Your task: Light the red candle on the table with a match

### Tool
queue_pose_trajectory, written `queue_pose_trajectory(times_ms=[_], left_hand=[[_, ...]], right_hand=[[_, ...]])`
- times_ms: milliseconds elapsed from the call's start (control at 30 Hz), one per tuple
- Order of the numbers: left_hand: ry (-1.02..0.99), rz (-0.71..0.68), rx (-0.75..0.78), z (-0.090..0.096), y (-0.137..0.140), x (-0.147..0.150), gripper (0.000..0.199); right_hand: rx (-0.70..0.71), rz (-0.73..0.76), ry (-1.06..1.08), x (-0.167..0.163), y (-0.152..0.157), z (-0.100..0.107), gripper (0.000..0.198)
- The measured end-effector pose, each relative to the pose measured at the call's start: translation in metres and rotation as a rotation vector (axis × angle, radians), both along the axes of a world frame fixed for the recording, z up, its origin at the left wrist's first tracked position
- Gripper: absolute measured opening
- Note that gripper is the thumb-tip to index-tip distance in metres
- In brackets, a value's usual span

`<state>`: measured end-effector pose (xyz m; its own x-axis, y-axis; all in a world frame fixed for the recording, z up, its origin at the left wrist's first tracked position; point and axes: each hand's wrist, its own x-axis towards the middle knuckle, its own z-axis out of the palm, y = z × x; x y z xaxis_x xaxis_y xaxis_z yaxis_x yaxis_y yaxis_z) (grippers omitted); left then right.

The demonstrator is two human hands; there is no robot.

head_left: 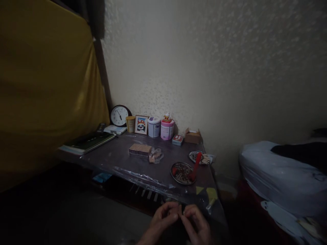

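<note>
Low at the table's near edge, the left hand and right hand meet, fingertips pinched narrowly on a small brown stick held upright between them. It sits at the tips, not in either palm. A round plate lies just beyond.

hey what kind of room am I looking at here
Probably a small bedroom or living room at home: a wall clock and framed panda picture stand on a low table, with bedding beside it.
</note>
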<state>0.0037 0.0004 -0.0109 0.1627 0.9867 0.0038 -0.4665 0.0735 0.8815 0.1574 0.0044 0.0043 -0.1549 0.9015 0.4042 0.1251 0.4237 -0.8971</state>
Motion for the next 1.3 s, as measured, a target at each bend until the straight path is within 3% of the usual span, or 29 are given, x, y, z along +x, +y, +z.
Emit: queue_pose_trajectory(times_ms=[167,367,433,533,733,1167,1300], left_hand=[[0.015,0.038,-0.003,-0.009,0.002,-0.001,0.040],[-0.039,0.063,-0.055,-0.024,0.010,0.000,0.044],[-0.075,0.043,-0.047,-0.024,0.010,0.000,0.042],[-0.086,0.026,-0.021,-0.025,0.011,-0.001,0.042],[-0.079,-0.022,-0.045,-0.032,0.011,-0.002,0.051],[-0.147,-0.051,-0.022,-0.028,0.008,-0.003,0.040],[-0.160,-0.069,-0.017,-0.018,0.006,-0.003,0.039]], right_hand=[[-0.134,0.022,0.084,0.004,0.003,0.005,0.021],[-0.333,-0.053,0.210,0.010,0.007,0.014,0.025],[-0.369,-0.100,0.278,0.011,0.009,0.014,0.037],[-0.389,-0.145,0.360,0.011,0.012,0.011,0.050],[-0.429,-0.144,0.408,0.014,0.017,0.002,0.047],[-0.416,-0.120,0.320,0.011,0.014,0.015,0.036],[-0.424,-0.134,0.331,0.013,0.015,0.012,0.037]])
